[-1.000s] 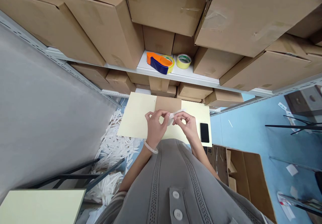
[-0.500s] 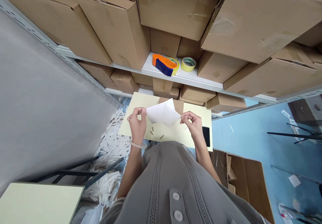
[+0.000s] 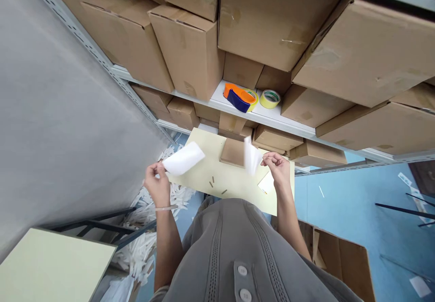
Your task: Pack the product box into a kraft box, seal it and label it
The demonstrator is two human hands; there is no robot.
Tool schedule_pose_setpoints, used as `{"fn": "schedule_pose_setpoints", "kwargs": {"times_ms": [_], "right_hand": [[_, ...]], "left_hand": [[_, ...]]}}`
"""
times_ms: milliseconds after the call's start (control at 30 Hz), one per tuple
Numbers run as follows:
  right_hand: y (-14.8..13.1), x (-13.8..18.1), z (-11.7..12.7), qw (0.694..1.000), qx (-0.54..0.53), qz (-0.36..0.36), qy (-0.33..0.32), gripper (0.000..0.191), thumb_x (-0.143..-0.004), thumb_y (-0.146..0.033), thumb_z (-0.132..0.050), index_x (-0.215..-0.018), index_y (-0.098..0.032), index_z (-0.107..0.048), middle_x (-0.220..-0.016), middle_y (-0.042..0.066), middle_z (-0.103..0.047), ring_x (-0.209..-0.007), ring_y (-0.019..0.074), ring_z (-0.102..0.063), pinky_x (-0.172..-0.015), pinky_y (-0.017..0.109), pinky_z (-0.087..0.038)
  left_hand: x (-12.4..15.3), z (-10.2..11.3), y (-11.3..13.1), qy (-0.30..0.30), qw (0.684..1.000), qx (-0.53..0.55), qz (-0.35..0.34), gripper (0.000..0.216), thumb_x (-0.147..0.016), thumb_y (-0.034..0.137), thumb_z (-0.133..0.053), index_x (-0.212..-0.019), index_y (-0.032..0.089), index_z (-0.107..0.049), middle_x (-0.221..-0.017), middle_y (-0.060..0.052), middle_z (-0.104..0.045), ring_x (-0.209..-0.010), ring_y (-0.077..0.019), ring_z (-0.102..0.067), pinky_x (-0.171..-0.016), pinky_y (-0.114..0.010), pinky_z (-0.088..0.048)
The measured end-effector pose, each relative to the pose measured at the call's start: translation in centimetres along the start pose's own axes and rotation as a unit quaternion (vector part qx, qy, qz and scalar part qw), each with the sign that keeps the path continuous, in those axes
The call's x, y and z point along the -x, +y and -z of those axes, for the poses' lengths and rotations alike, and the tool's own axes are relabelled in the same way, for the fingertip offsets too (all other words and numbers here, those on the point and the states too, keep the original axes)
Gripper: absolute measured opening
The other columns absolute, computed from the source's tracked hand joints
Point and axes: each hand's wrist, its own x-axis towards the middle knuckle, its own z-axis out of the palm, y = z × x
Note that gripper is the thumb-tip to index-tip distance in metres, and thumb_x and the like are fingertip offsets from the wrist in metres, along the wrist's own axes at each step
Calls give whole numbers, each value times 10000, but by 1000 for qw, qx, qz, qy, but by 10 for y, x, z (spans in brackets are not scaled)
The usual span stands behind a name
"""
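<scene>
My left hand (image 3: 157, 185) pinches a white paper strip (image 3: 183, 159) out to the left, beyond the edge of the pale yellow table (image 3: 204, 148). My right hand (image 3: 280, 169) holds a second white sheet (image 3: 252, 157) upright above the table's right side. The two pieces are apart. Below them on the table lie a flat brown cardboard piece (image 3: 234, 151), three small brown sticks (image 3: 216, 185) and a small white label (image 3: 266, 184) close to my right wrist.
Shelves stacked with cardboard boxes (image 3: 272, 26) rise behind the table. An orange and blue tape dispenser (image 3: 238, 97) and a yellow tape roll (image 3: 270, 98) sit on a shelf. White paper strips (image 3: 149, 234) litter the floor at left. An open carton (image 3: 343, 266) stands at right.
The folded white piece was spread out between both hands, then came apart into two pieces. My left hand swung left and my right hand moved right. The view tilted up and right.
</scene>
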Motion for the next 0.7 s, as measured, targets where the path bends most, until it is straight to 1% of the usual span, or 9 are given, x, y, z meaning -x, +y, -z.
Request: {"fn": "schedule_pose_setpoints", "kwargs": {"times_ms": [100,200,300,400,467,500,533,600,700], "right_hand": [[-2,-11,-11,999,22,7,-29,91,-695,-260,-608,-691,-179,-649,-554,-4,-630,-536,137,-577,-610,288,-468],[-6,-20,-41,993,34,15,-113,86,-677,-228,-579,-699,-178,-645,-596,-8,-638,-552,136,-596,-589,265,-457],[-16,-25,-91,972,88,59,-211,90,-688,-196,-545,-700,-183,-634,-587,-23,-636,-550,127,-596,-584,240,-437],[-36,-22,-156,928,162,151,-299,92,-735,-193,-564,-760,-201,-652,-635,-35,-668,-644,125,-620,-682,231,-438],[-50,-16,-198,898,170,194,-358,121,-777,-220,-572,-847,-209,-670,-714,-34,-692,-712,125,-632,-722,225,-440],[-56,-12,-216,879,162,206,-398,182,-815,-238,-553,-953,-219,-670,-752,-35,-703,-742,126,-638,-740,225,-443],[-59,-8,-231,861,156,211,-436,273,-843,-256,-541,-1098,-233,-637,-805,-33,-716,-779,131,-645,-754,229,-448],[-60,1,-251,835,156,207,-485,495,-860,-298,-561,-1345,-254,-476,-958,-10,-727,-848,149,-652,-772,245,-461],[-46,9,-254,826,171,195,-500,702,-865,-318,-578,-1483,-271,-247,-1153,27,-682,-904,165,-654,-798,269,-472]], "left_hand": [[-10,21,-16,67,997,-7,22,183,-816,339,-489,-828,167,-549,-749,-2,-579,-717,-157,-553,-759,-303,-451],[-15,37,-27,108,993,7,42,184,-798,345,-502,-824,167,-538,-753,-3,-567,-697,-157,-559,-731,-301,-464],[-15,48,-27,141,988,30,51,180,-783,341,-508,-819,167,-535,-749,-1,-558,-680,-154,-564,-713,-295,-476],[-14,57,-18,179,982,43,44,174,-785,332,-504,-831,167,-536,-760,2,-561,-687,-149,-571,-727,-296,-487],[-13,63,-10,206,977,42,37,168,-794,328,-493,-835,170,-532,-766,5,-559,-703,-146,-573,-733,-293,-492],[-13,67,-7,217,975,41,32,163,-798,325,-488,-835,171,-529,-766,8,-556,-705,-143,-570,-734,-291,-494],[-12,71,-4,226,973,41,26,158,-800,321,-486,-832,172,-525,-761,12,-550,-702,-139,-566,-734,-289,-494],[-10,78,-1,239,970,47,16,148,-803,315,-490,-825,171,-520,-751,17,-540,-690,-133,-557,-726,-288,-495],[-5,86,-3,252,966,54,22,153,-807,320,-505,-812,169,-520,-741,18,-533,-693,-134,-551,-719,-289,-495]]}}
